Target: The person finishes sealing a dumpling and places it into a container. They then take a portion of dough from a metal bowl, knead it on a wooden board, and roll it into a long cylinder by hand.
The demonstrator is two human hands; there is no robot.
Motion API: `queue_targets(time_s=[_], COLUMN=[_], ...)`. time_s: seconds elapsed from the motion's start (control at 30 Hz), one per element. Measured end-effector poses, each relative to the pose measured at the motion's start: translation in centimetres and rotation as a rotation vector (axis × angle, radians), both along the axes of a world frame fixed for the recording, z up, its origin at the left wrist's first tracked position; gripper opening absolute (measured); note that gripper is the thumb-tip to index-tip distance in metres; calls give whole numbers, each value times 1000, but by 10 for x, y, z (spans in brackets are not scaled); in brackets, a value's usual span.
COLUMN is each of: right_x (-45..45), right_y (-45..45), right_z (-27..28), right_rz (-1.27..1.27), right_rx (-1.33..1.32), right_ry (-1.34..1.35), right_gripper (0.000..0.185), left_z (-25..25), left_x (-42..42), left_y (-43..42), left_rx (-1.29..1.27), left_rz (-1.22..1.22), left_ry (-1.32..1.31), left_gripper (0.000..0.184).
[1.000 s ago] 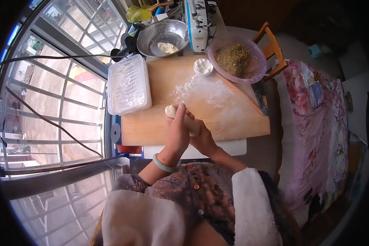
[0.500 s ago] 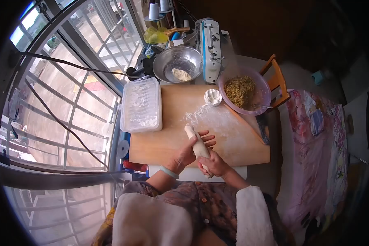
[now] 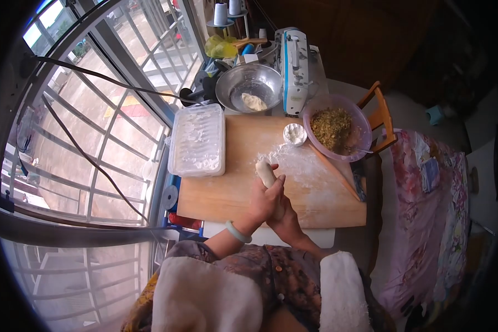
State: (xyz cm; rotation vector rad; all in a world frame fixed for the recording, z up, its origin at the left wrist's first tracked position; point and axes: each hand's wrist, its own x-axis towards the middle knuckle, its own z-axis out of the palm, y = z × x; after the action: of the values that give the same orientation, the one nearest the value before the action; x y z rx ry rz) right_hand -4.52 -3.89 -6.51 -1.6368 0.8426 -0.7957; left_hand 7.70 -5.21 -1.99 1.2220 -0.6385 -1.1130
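A roll of pale dough (image 3: 266,174) is held above the near middle of the wooden board (image 3: 232,188), its far end sticking out past the fingers. My left hand (image 3: 263,203), with a pale bangle at the wrist, is closed round the dough. Pressed against it from the right, my right hand (image 3: 284,213) also grips the dough, and the two hands cover its near part. Beyond them, loose white flour (image 3: 279,153) is scattered on the board. A small bowl of flour (image 3: 295,134) and a rolling pin (image 3: 335,172) lie to the right.
A frosted plastic box (image 3: 198,141) dusted with flour stands at the left. Behind the board are a steel bowl (image 3: 227,91) with a dough lump (image 3: 253,102) and a sewing machine (image 3: 295,72). A pink bowl (image 3: 363,124) holds chopped filling (image 3: 331,126). Barred windows line the left.
Both hands have closed together round the dough, where the left fingers were spread before. Less of the roll shows now. The whole view has shifted slightly.
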Motion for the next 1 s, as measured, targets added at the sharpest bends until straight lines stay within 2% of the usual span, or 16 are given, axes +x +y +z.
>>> queue_targets(time_s=[0.1, 0.17, 0.2, 0.23, 0.27, 0.33, 0.4, 0.47, 0.57, 0.67, 0.7, 0.8, 0.83, 0.87, 0.93, 1.0], right_x=[-5, -7, -14, -12, -14, -13, -15, -21, -17, -21, -21, -19, -19, -23, -33, -37], right_y=[-6, -13, -13, -7, -6, -8, -10, -14, -11, -7, -2, -3, -4, -7, -14, -16], right_z=[-6, 10, 18, 22, 21, 22, 19, 33, -19, 8, 9, -7, -8, -7, 17, 26], right_rz=[38, 174, 203, 193, 225, 246, 265, 313, 288, 178, 112, 69, 24, 90, 226, 323], right_rx=[-140, 286, 501, 508, 541, 622, 630, 659, 103, 69, 5, 66, -81, 59, 334, 494], right_ry=[140, 161, 160, 33, -17, 7, -41, -42, -50, 227, 185, 125, 152, 146, 137, 141], right_gripper=[53, 44, 40, 26, 27, 29, 40, 55, 69, 82, 75, 62, 48, 45, 41, 39], left_z=[-3, -6, -14, -13, -15, -22, -21, -5, 19, 14, 14, 21, 25, 28, 7, 0], left_x=[5, 12, 18, 21, 23, 28, 27, 20, 11, 9, 9, 7, 5, 4, 20, 29], left_y=[7, 10, 7, 5, 3, 5, 4, -1, -4, -6, -7, -3, -2, -3, -7, -7], left_rx=[24, 7, -95, -99, -80, -44, -97, -23, 96, -4, -15, -79, -130, -181, -91, -72], left_rz=[-22, -109, -164, -138, -103, -134, -114, -44, 61, 42, 21, -16, -18, -20, -51, -68], left_ry=[121, 237, 299, 350, 391, 517, 466, 346, 266, 321, 312, 324, 358, 393, 424, 427], left_gripper=[40, 41, 43, 43, 47, 34, 27, 25, 24, 24, 24, 25, 26, 27, 30, 31])
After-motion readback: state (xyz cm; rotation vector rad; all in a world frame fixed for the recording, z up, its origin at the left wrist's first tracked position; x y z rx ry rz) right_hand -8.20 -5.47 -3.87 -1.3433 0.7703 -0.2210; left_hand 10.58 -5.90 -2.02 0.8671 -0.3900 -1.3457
